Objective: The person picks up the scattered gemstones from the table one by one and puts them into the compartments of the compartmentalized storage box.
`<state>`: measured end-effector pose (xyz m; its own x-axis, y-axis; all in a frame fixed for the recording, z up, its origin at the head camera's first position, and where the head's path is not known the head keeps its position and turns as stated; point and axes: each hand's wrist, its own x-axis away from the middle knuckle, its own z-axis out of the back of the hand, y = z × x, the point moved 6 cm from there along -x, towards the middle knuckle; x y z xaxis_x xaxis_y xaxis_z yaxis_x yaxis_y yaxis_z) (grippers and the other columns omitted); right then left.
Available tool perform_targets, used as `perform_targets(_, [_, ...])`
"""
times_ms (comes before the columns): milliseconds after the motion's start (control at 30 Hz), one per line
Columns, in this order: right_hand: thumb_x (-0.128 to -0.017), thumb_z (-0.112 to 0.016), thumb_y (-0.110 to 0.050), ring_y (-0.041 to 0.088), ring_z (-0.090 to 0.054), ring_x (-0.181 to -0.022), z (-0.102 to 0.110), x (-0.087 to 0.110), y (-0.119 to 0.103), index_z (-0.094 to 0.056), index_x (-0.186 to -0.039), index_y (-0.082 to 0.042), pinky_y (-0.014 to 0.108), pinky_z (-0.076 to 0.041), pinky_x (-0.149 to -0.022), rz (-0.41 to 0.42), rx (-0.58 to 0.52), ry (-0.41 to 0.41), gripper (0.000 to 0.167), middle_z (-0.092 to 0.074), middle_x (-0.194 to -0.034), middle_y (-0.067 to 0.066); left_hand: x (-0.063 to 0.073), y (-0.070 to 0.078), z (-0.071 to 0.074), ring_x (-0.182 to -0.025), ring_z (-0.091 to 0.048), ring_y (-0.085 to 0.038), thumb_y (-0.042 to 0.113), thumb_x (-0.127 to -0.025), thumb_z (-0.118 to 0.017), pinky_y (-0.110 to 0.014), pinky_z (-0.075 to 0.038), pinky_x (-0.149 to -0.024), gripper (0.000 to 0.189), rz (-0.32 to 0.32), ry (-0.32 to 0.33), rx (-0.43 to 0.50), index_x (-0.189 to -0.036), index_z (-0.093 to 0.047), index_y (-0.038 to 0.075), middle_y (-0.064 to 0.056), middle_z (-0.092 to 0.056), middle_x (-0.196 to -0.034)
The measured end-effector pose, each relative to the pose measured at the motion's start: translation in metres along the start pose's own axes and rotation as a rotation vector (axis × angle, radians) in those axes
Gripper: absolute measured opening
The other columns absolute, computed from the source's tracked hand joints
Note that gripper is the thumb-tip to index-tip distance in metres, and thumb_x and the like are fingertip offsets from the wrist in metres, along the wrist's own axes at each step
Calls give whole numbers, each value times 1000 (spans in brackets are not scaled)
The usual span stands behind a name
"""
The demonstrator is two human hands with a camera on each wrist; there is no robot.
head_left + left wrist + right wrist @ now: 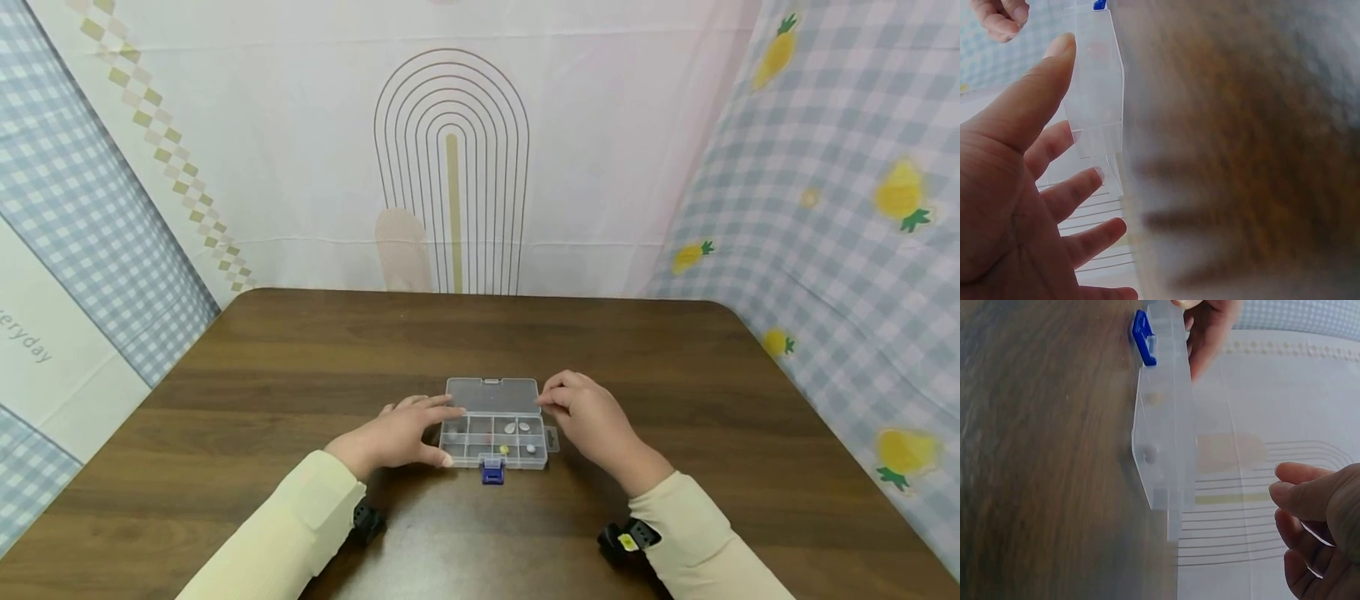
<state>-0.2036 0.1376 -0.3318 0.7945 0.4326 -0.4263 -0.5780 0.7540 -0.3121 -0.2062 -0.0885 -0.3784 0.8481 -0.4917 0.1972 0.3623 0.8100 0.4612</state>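
A clear plastic compartment box [459,462] stands on the table with its lid [491,396] raised at the back. Its blue latch [492,473] hangs at the front. A yellow piece [504,449] and several small pale pieces [510,428] lie in the compartments. My left hand [405,433] rests against the box's left end, thumb at the near corner, fingers spread towards the lid. In the left wrist view those fingers look nearly straight. Beside the lid's right edge is my right hand [585,408], thumb and index tips together; I see nothing between them.
The brown wooden table [300,358] stretches around the box on all sides. A hang tab [552,439] juts from the box's right end. Behind the table hangs a white printed cloth [315,150], with checked cloth [840,250] at the right.
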Motion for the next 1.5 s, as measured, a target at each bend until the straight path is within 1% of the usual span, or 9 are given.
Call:
perform_targets(200, [-80,-74,2,18,-61,-91,-7,-2,-9,-78,-89,-8,34,-53,-77,33,-8,-14,14,-63,-94,0,1,0,0,-143,-24,-38,38,-83,-74,-69,-16,-106,70,7,2,-8,-146,-46,25,-4,-32,-156])
perform_targets(400, [-83,-73,0,15,-59,-88,-16,-4,-19,-78,-91,-7,30,-53,-75,67,-31,-68,12,-61,-92,-3,1,0,0,-142,-25,-39,39,-83,-74,-70,-17,-105,70,4,2,-12,-145,-47,23,-6,-33,-155])
perform_targets(600, [-84,-73,-3,14,-60,-86,-22,-8,-31,-78,-92,-8,28,-53,-75,111,-61,-111,11,-62,-92,-3,2,1,1,-141,-26,-39,40,-83,-74,-70,-18,-105,70,13,3,-12,-145,-47,23,-6,-33,-155])
perform_targets(867, [-86,-71,-4,12,-60,-83,-31,-13,-40,-78,-92,-7,26,-52,-72,119,-106,-153,10,-62,-90,-3,2,1,2,-141,-26,-39,40,-83,-74,-71,-18,-104,70,7,7,-12,-145,-47,23,-6,-33,-155])
perform_targets(1133, [-85,-71,-2,11,-60,-83,-40,-13,-47,-78,-91,-8,24,-52,-74,145,-157,-204,11,-62,-89,-5,1,0,2,-141,-26,-39,41,-83,-74,-71,-18,-104,70,-5,7,-7,-145,-47,23,-7,-33,-155])
perform_targets(1367, [-86,-71,-3,12,-61,-84,-45,-15,-50,-78,-92,-9,25,-52,-74,138,-164,-241,11,-63,-89,-5,1,0,1,-141,-26,-39,40,-83,-74,-71,-18,-104,69,-8,4,-2,-145,-47,23,-7,-32,-155])
perform_targets(1500, [-85,-71,-2,12,-61,-84,-48,-15,-52,-78,-92,-9,25,-52,-74,150,-163,-254,11,-64,-89,-4,1,0,1,-141,-26,-39,40,-84,-73,-71,-18,-104,69,-3,0,3,-145,-47,23,-7,-32,-155])
